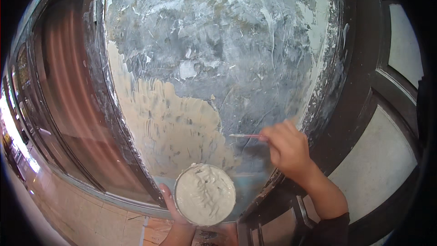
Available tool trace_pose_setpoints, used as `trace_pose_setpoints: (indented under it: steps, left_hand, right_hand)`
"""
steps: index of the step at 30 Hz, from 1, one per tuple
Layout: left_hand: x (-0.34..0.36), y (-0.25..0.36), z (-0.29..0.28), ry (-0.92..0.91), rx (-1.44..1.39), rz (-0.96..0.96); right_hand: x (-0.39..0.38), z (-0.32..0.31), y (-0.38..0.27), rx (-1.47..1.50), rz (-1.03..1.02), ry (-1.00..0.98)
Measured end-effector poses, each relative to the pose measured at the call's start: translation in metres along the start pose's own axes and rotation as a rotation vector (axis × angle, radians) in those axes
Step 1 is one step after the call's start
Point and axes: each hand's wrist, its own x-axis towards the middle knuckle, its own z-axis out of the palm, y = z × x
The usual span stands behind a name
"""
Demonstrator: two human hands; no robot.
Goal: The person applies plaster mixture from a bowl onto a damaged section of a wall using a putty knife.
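Note:
My left hand (175,207) holds a round tub (205,193) of thick off-white paste at the lower middle, gripping it from the side and below. My right hand (284,146) is closed on a thin red-handled scraper (243,135), its flat blade pointing left and seen nearly edge-on. It is in front of the rough grey wall panel (218,41), just right of a pale beige coated patch (159,114) covering the lower left of that panel. Whether the blade touches the wall is unclear.
At the left stand dark-framed glass panes with a reddish curtain (68,86) behind and a tiled floor (100,218) below. A dark panelled door (368,146) is at the right. A brown sheet (152,232) lies at the foot of the wall.

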Motion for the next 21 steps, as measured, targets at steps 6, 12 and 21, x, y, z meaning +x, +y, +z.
trace_pose_setpoints:
  steps: [6,12,21]
  left_hand:
    - [0.004,0.004,-0.021,0.098,0.137,0.125]
    - [-0.005,0.010,-0.027,0.161,0.009,0.148]
    - [-0.009,0.019,-0.057,0.212,-0.081,0.243]
  right_hand:
    - [-0.001,0.036,0.040,0.201,0.285,0.067]
    - [0.003,0.060,0.041,0.164,0.231,0.060]
    - [0.023,0.090,0.041,-0.013,0.059,0.154]
